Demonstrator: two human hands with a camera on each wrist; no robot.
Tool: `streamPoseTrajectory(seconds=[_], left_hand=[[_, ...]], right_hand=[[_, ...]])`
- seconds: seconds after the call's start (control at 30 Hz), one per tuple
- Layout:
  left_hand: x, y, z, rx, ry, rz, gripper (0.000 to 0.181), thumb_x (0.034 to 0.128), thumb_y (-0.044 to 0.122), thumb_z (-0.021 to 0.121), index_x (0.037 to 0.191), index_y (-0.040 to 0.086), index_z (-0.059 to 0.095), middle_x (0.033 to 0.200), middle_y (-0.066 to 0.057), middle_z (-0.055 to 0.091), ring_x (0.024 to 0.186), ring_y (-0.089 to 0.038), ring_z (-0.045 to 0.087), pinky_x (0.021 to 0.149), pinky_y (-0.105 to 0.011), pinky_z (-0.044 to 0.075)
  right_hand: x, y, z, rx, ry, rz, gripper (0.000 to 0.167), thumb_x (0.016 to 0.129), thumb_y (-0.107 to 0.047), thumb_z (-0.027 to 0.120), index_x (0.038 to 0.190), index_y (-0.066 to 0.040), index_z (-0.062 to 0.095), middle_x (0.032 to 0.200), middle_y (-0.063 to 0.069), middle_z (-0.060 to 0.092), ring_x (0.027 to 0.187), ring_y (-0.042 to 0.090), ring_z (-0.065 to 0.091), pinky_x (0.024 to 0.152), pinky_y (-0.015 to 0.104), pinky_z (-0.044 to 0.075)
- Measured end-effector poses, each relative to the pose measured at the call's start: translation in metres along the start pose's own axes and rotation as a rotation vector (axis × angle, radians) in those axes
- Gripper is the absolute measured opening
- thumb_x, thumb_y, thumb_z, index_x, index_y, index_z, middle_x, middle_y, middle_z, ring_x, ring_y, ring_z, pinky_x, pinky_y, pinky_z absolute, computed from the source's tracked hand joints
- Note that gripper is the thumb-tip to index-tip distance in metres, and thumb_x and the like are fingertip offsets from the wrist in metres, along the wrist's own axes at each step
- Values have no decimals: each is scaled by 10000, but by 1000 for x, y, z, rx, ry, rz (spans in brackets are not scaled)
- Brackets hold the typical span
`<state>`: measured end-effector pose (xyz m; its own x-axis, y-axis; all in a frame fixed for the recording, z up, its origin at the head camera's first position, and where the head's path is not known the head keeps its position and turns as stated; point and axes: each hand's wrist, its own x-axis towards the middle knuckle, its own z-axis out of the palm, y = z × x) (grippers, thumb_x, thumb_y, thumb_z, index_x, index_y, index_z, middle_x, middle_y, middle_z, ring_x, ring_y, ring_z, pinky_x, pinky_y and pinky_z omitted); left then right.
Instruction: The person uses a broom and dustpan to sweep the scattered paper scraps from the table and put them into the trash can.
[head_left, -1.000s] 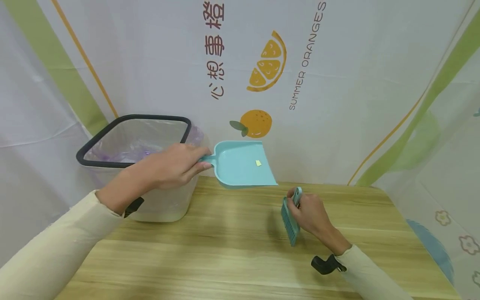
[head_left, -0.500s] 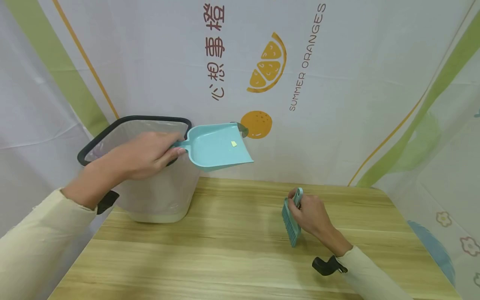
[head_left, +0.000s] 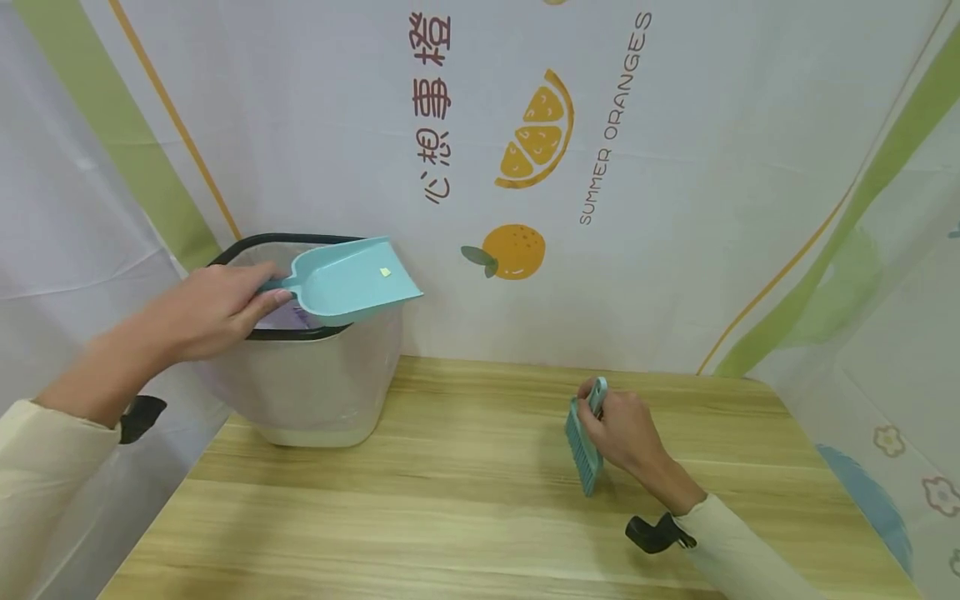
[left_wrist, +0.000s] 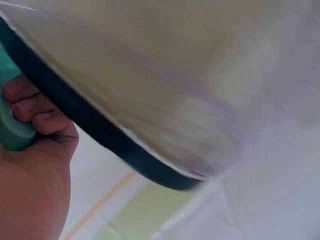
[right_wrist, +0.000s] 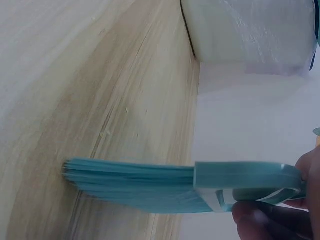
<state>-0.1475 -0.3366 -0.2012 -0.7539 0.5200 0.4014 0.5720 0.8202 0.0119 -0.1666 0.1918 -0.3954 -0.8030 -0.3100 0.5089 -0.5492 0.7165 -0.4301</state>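
My left hand (head_left: 217,312) grips the handle of a light-blue dustpan (head_left: 348,279), held over the rim of a waste bin (head_left: 318,375). A small pale-yellow scrap (head_left: 386,272) lies on the pan near its front edge. The bin has a black rim and a clear purplish liner bag. In the left wrist view the fingers (left_wrist: 37,107) curl round the teal handle (left_wrist: 15,130) beside the bin's rim. My right hand (head_left: 626,429) holds a teal hand brush (head_left: 585,442) at the right of the table; its bristles point down at the wood in the right wrist view.
The bin stands at the back left of the wood-grain table (head_left: 465,483). Behind the table hangs a white curtain (head_left: 675,167) printed with oranges and lettering. Another curtain side borders the right edge.
My left hand has carried the dustpan leftward, from over the table to above the bin, with the scrap still on it. The right hand and brush have stayed about where they were.
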Motion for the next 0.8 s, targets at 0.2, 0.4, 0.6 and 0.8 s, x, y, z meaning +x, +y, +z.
streamPoseTrajectory(seconds=[0.2, 0.4, 0.6, 0.8], left_hand=[[-21, -20, -5, 14, -36, -108, 173, 1147, 113, 565, 1244, -20, 617, 863, 10, 634, 790, -243, 600, 742, -506, 496], [-38, -38, -10, 31, -67, -184, 211, 1157, 110, 523, 1253, -68, 585, 850, -83, 643, 819, -352, 647, 762, -547, 490], [-47, -49, -12, 58, -78, -206, 232, 1144, 85, 537, 1271, -105, 573, 1010, -251, 724, 956, -513, 689, 852, -660, 499], [-47, -56, -9, 129, 49, -93, 184, 1094, 62, 634, 1191, -86, 584, 899, -202, 688, 828, -487, 651, 761, -660, 500]], right_hand=[[0, 1, -1, 1, -4, 11, 152, 1065, -77, 626, 1055, 6, 753, 528, -162, 440, 449, -32, 270, 443, 248, 278], [0, 1, -1, 3, -12, 14, 157, 1071, -82, 621, 1062, 3, 754, 528, -162, 431, 453, -31, 263, 449, 247, 274], [0, 1, -1, -4, -17, 16, 157, 1071, -85, 626, 1056, -4, 759, 532, -165, 457, 454, -21, 282, 451, 250, 280], [1, 1, -1, -6, -14, 9, 142, 1064, -80, 634, 1055, -7, 755, 535, -163, 463, 454, -15, 293, 452, 252, 287]])
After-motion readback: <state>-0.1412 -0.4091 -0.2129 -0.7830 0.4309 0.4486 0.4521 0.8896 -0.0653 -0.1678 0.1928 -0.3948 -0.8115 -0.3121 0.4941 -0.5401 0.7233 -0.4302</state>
